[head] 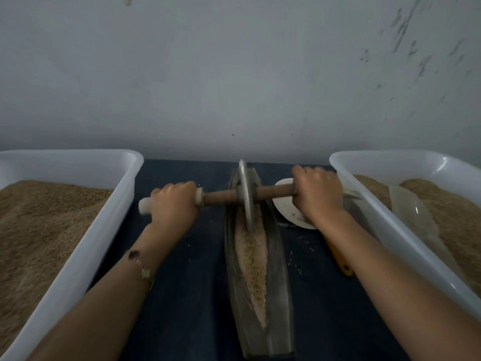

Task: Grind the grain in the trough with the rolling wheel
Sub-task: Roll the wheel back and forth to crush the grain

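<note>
Head view: left of the trough point(279, 256) a white plastic tub point(114, 194) heaped with brown grain; left hand point(174, 204) fingers curled round the wooden axle's pale end; thin metal rolling wheel point(246, 196) stands upright in the trough's far half on coarse tan grain point(251, 256); right hand point(318, 192) grips the other end. Wheel likely heavy, stiff; hold both ends evenly. Trough narrow, boat-shaped, on dark desk point(192, 295).

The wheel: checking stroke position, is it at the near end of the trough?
No, the wheel stands in the far half of the trough, with ground grain stretching toward the near end.
</note>
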A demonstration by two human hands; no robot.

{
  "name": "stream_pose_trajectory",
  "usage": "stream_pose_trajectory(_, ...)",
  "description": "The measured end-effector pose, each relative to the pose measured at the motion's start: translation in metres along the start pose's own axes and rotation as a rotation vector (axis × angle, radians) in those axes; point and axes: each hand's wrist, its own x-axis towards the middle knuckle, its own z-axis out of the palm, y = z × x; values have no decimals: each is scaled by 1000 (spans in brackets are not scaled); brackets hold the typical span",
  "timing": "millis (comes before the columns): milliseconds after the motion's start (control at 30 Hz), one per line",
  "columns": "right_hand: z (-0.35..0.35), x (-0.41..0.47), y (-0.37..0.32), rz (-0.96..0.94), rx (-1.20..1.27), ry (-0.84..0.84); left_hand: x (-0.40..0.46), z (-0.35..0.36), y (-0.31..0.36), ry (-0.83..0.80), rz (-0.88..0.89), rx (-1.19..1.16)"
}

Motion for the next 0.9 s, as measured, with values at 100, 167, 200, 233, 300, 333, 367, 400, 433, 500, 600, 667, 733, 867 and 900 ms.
stream_pose_trajectory(100,6,7,0,-2,-4,59,9,4,2,27,-8,-14)
stream_pose_trajectory(167,6,-1,0,12,2,89,4,4,2,59,4,23)
stream_pose_trajectory(200,5,-7,-1,19,6,101,0,3,2,73,22,39)
stream_pose_trajectory(233,2,-14,-2,20,8,112,-6,1,1,83,42,52)
stream_pose_trajectory(300,-8,-33,-2,-1,18,139,-22,-5,-1,81,78,60)
stream_pose_trajectory(333,-13,-45,-1,-20,32,150,-32,-9,-2,79,93,53)
stream_pose_trajectory(367,-20,-57,0,-37,55,157,-44,-14,-2,82,110,50)
stream_pose_trajectory(400,-26,-71,1,-47,87,161,-58,-21,-3,96,136,50)
stream_pose_trajectory(433,-33,-84,2,-50,123,162,-73,-30,-3,108,174,53)
stream_pose_trajectory(500,-47,-107,6,-54,168,160,-100,-48,-5,143,255,16)
stream_pose_trajectory(600,-65,-130,13,-67,200,183,-131,-68,-9,191,301,-33)
stream_pose_trajectory(667,-72,-136,13,-71,212,184,-142,-73,-12,233,320,-40)
stream_pose_trajectory(733,-71,-136,10,-69,208,186,-141,-70,-13,245,328,-40)
stream_pose_trajectory(867,-53,-117,9,-79,153,165,-112,-44,-11,207,282,-66)
stream_pose_trajectory(900,-47,-108,8,-81,137,151,-101,-35,-11,192,260,-73)
